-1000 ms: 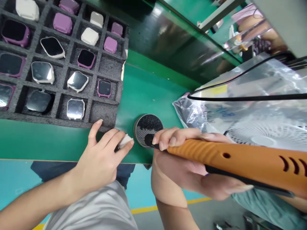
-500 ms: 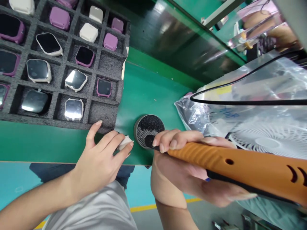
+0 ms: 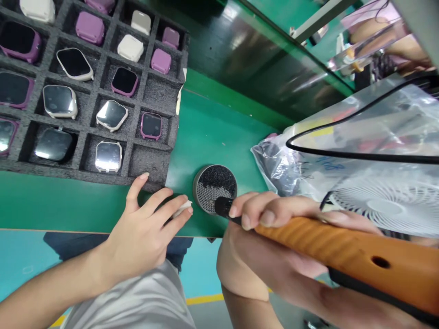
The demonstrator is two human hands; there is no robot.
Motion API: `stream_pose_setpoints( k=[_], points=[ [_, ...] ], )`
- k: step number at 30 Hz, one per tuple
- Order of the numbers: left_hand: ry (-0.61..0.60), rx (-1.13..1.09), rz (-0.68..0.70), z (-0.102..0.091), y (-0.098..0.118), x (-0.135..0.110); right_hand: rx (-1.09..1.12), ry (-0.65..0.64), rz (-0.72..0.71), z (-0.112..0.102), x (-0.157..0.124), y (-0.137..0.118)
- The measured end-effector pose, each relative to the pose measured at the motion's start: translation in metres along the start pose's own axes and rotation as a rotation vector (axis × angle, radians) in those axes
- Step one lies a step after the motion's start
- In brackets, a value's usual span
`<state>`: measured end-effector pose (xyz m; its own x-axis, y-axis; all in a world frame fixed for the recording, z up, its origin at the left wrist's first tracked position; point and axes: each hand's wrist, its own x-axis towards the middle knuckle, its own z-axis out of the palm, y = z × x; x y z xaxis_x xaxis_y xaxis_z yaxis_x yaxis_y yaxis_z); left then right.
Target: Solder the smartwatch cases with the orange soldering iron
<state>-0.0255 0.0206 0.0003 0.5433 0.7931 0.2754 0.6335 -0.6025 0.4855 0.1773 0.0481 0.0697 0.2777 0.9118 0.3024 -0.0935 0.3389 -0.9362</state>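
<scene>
Head camera view, closest stuff first: the person's grey top [image 3: 130, 301] fills the bottom of the shot, and both forearms reach out past it over the front edge of the green worktop [image 3: 212, 132]. Left hand [image 3: 142, 233] is palm down, fingers angled up and to the right, thumb splayed toward the foam tray. It's pinching a small white piece [image 3: 182, 209] at the fingertips, right by the worktop's front edge. Can't really tell what that piece is from here.

Right hand [image 3: 274, 260] is clenched around a chunky orange ribbed tool [image 3: 343, 246], fingers curled over the top, with the handle running off the right side of the frame. The tool's small black tip [image 3: 222, 206] sits against a round tin of black bristles [image 3: 215, 188], which stands on the worktop between the two hands, close to the front edge.

Further back on the left, a dark grey foam tray [image 3: 148, 163] holds smartwatches [image 3: 112, 115] in purple, white and silver, one per cell. To the right of the tin lies a crinkly clear plastic bag [image 3: 284, 167] with a black cable [image 3: 356, 153] across it, and a round white fan grille [image 3: 380, 205] shows at the lower right.
</scene>
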Motion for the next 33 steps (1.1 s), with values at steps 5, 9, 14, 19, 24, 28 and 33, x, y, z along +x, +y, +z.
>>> stream_pose_setpoints(
  k=[5, 9, 14, 19, 24, 28, 33],
  points=[
    [0.026, 0.03, -0.037, 0.002, 0.0, 0.001, -0.039, -0.046, 0.067, 0.008, -0.005, -0.01],
    [0.043, 0.036, -0.033, 0.005, 0.0, 0.001, -0.011, -0.068, 0.099, 0.009, -0.011, -0.007],
    [0.05, 0.029, -0.047, 0.005, 0.002, 0.002, 0.011, -0.091, 0.106, 0.008, -0.013, -0.003],
    [0.048, 0.032, -0.042, 0.004, 0.002, 0.002, -0.026, -0.109, 0.105, 0.009, -0.014, -0.002],
    [0.054, 0.039, -0.041, 0.004, 0.002, 0.001, -0.053, -0.119, 0.111, 0.014, -0.014, -0.004],
    [0.063, 0.046, -0.038, 0.005, 0.002, 0.002, -0.042, -0.105, 0.082, 0.021, -0.014, -0.004],
    [0.066, 0.05, -0.037, 0.006, 0.001, 0.001, -0.067, -0.097, 0.073, 0.028, -0.014, 0.001]
  ],
)
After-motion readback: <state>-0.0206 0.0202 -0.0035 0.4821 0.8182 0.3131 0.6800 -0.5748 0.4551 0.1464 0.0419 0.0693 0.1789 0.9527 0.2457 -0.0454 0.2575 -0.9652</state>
